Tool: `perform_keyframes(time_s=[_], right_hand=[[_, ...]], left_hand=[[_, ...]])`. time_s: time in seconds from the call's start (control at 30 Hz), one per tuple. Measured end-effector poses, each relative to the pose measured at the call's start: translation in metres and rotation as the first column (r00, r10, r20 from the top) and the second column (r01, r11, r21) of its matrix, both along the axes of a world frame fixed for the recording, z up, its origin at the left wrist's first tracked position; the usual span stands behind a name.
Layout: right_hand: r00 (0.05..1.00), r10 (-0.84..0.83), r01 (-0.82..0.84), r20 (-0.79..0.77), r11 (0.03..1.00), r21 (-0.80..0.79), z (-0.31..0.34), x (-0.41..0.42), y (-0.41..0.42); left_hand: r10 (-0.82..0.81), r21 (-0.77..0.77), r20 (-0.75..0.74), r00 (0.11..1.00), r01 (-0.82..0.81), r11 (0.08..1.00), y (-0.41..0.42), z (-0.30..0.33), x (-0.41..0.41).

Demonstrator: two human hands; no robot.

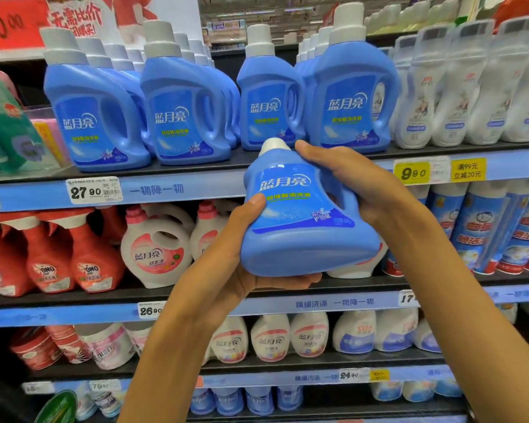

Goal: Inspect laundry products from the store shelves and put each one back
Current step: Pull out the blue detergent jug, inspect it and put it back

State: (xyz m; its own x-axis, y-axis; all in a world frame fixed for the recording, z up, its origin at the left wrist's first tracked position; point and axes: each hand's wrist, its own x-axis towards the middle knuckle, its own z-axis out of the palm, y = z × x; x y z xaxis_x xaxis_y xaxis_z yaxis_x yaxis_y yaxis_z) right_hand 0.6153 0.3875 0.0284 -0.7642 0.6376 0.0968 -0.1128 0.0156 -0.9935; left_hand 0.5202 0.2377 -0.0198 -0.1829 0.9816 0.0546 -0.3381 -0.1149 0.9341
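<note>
Up and to the left of the hands, a row of blue detergent bottles (pixel 98 117) stands on the upper shelf (pixel 165 190), each with a grey-white cap and its handle opening turned to the right. Further along this row, directly above the hands, one bottle stands set back from the shelf edge, leaving a free space at the front that looks like the slot the held bottle came from. The left hand (pixel 242 264) cups the base of the blue bottle (pixel 306 221) from below, its thumb pressed up against the left side of the label and its fingers curled under the bottom edge. The bottle sits between the two hands, tilted with its white cap pointing up and away towards the shelf, front label facing the camera. The right hand (pixel 358 184) wraps over the bottle's upper right shoulder and handle side, thumb reaching up near the cap; its fingers are hidden behind the bottle. To the right of the hands, white bottles (pixel 458 96) fill the same shelf. The step in hand looks like the inspection itself, the label being read. The next move probably calls for raising the bottle upright and sliding it base-first into the free space above without knocking its neighbours.
</note>
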Motion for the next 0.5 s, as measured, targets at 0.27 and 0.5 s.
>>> perform_keyframes(time_s=[0.27,0.5], right_hand=[[0.944,0.068,0.036,-0.323,0.952,0.303,0.009,0.012,-0.014],[0.949,0.145,0.033,-0.281,0.838,0.545,0.008,0.022,-0.015]], left_hand=[[0.138,0.088,-0.083,0.987,-0.130,0.988,0.005,-0.006,0.000],[0.422,0.387,-0.327,0.846,-0.288,0.876,0.009,-0.012,-0.015]])
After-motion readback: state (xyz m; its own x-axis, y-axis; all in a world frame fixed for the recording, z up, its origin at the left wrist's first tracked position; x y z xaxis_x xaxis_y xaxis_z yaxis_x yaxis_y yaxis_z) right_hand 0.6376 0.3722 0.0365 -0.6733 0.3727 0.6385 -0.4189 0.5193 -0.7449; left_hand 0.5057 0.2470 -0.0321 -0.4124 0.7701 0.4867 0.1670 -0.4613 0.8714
